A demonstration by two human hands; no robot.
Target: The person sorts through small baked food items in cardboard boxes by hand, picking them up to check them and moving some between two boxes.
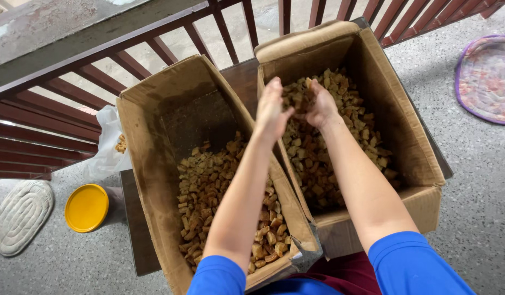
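Two open cardboard boxes stand side by side on a dark table. The left box [148,147] and the right box [411,142] each hold many small brown dried chunks [208,186]. Both my hands are raised over the right box. My left hand [271,112] and my right hand [320,106] are cupped together around a handful of the brown chunks [297,94], held above the pile in that box. Blue sleeves cover my upper arms at the bottom edge.
A dark red railing [72,76] runs behind the boxes. A white plastic bag [107,147] lies left of the left box. A yellow lid [87,207] and a pale woven mat [20,216] lie on the speckled floor at left; a patterned round mat [487,76] lies at right.
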